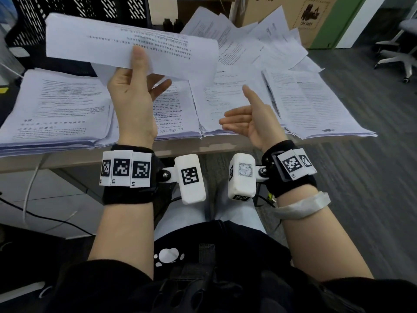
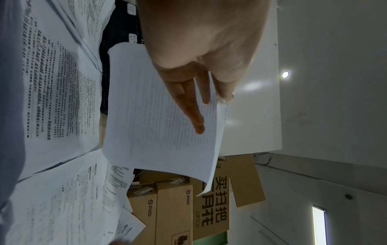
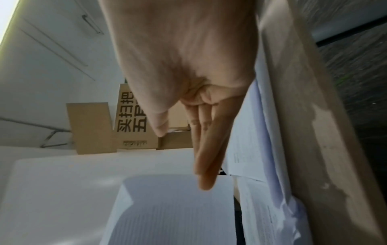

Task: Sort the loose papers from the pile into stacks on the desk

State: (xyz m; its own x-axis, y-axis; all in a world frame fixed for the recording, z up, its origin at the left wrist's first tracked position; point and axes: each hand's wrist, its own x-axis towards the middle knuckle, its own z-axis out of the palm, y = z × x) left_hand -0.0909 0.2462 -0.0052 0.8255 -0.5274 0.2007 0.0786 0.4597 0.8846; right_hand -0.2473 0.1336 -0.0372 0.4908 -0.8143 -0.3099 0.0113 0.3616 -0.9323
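- An office corner: a pale desk (image 1: 79,160) at the edge of grey carpet, its top covered with printed papers.
- The sheet (image 1: 126,45) being sorted is raised above the desk, over the left and middle stacks, its printed side up and its far edge curling.
- The left hand (image 1: 133,96) pinches that sheet at its near edge, thumb on top; the left wrist view shows the straight fingers (image 2: 194,114) lying flat under the page.
- The right hand (image 1: 250,119) hangs just over the middle of the desk, palm turned inward, fingers straight and relaxed, holding nothing.
- Below the hands lie neat stacks: a thick left stack (image 1: 56,109), a middle stack (image 1: 173,116) partly hidden by the left forearm, another beside it (image 1: 225,98), and a right stack (image 1: 316,105) set at an angle.
- Behind them, at the far right of the desk, is the loose pile (image 1: 252,39), sheets fanned and overlapping.
- Further back stand cardboard boxes (image 1: 300,12) and a black perforated rack (image 1: 74,7); an office chair base (image 1: 397,57) stands on the carpet at right.
- Both wrists carry black bands with white marker blocks.
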